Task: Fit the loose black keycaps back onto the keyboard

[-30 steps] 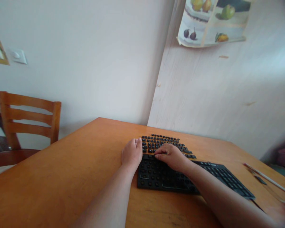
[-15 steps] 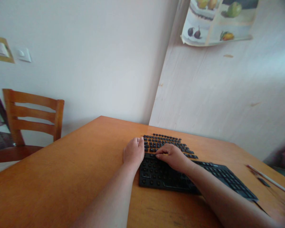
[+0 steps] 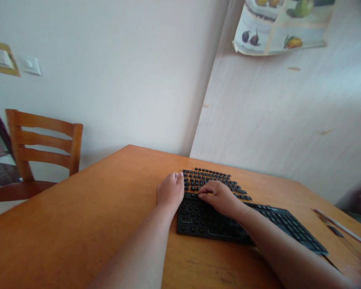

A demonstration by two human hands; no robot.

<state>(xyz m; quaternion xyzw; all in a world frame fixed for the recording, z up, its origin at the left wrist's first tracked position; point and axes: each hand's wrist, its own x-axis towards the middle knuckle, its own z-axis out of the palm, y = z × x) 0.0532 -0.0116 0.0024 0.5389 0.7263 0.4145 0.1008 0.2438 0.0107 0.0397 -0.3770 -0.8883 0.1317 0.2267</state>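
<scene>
A black keyboard (image 3: pixel 204 222) lies on the orange wooden table (image 3: pixel 78 224); its left half shows bare studs without caps. Rows of loose black keycaps (image 3: pixel 212 178) sit on the table just beyond it. My left hand (image 3: pixel 170 190) is curled into a fist at the keyboard's far left corner, and what it holds, if anything, is hidden. My right hand (image 3: pixel 219 197) rests over the keyboard's far edge, fingertips pinched together on a keycap in the near row.
A wooden chair (image 3: pixel 42 144) stands at the table's left side against the white wall. A thin white stick (image 3: pixel 339 226) and a small dark item lie near the table's right edge. A fruit poster (image 3: pixel 282 28) hangs above.
The view has drifted slightly to the left and up. Both hands stay at the same places on the keyboard; the right fingers shift a little.
</scene>
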